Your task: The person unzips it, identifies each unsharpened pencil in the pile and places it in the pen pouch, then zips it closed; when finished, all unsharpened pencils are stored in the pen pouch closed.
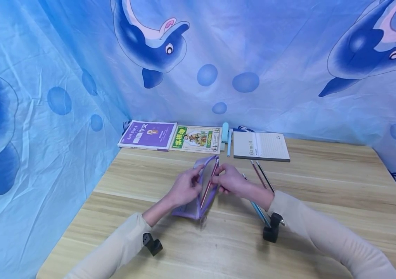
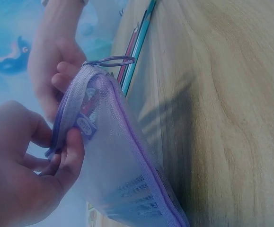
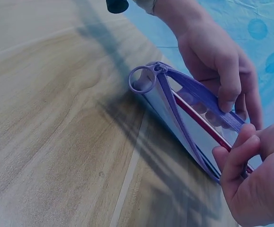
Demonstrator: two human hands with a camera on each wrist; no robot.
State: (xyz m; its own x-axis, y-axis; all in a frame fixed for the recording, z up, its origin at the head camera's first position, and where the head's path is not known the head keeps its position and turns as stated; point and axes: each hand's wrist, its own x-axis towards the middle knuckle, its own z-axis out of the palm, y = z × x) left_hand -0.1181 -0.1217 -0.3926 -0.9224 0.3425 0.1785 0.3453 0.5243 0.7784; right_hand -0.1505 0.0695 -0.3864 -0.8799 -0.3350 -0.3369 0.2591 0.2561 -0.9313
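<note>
A purple mesh zipper pouch (image 1: 188, 208) stands with its zipped side parted, near the middle of the table. My left hand (image 1: 185, 188) pinches one edge of its mouth between thumb and fingers, as the left wrist view shows. At the opposite edge is my right hand (image 1: 232, 179), its thumb and fingers pinching a dark red pencil (image 3: 200, 120). That pencil lies lengthwise in the pouch's mouth. A ring-shaped zipper pull (image 3: 142, 79) hangs at the pouch's near end. Through the mesh, dark striped shapes (image 2: 134, 191) show inside.
Beside my right forearm lie blue-green pencils (image 1: 260, 212), a red pencil (image 1: 260, 174) and a black pencil (image 1: 265, 176). Along the back are a purple book (image 1: 149, 135), a green-and-yellow book (image 1: 198, 138), a light blue pen (image 1: 229, 143) and a notebook (image 1: 262, 146). A dolphin-printed curtain (image 1: 218, 46) stands behind.
</note>
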